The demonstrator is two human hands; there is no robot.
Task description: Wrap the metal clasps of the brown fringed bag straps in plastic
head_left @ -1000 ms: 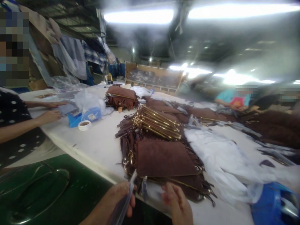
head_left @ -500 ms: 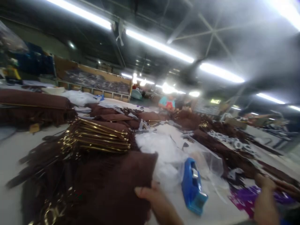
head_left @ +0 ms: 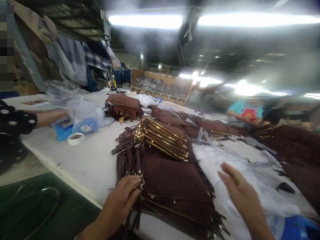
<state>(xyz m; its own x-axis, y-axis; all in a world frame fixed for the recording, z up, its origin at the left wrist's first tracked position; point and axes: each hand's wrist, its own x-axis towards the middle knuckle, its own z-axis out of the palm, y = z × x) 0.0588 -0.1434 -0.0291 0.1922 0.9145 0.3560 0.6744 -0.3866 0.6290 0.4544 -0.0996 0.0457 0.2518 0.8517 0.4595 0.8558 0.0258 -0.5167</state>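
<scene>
A stack of dark brown bags (head_left: pixel 175 176) with fringe and gold zips lies in front of me on the table. My left hand (head_left: pixel 120 198) is at the stack's left end, beside a gold clasp (head_left: pixel 141 181) and brown straps. Its fingers are slightly bent with a gap to the thumb; whether they touch the clasp I cannot tell. To the right of the stack, my right hand (head_left: pixel 241 193) hovers over crumpled white plastic wrapping (head_left: pixel 212 166), its fingers stretched out and holding nothing. Behind the front bags, more are piled with gold-edged sides (head_left: pixel 166 138) showing.
A blue object (head_left: pixel 300 228) shows at the lower right. On the left, a co-worker's arm (head_left: pixel 51 116) reaches to a plastic bag (head_left: pixel 85 111) near a roll of white tape (head_left: pixel 76 138). Further brown bags (head_left: pixel 123 103) lie behind. Another person (head_left: pixel 246 110) is across the table.
The view has swung left, bringing in the co-worker's arm and the tape roll. A hand that had its thumb on a brown bag is now off it. The blue tape dispenser has left the middle.
</scene>
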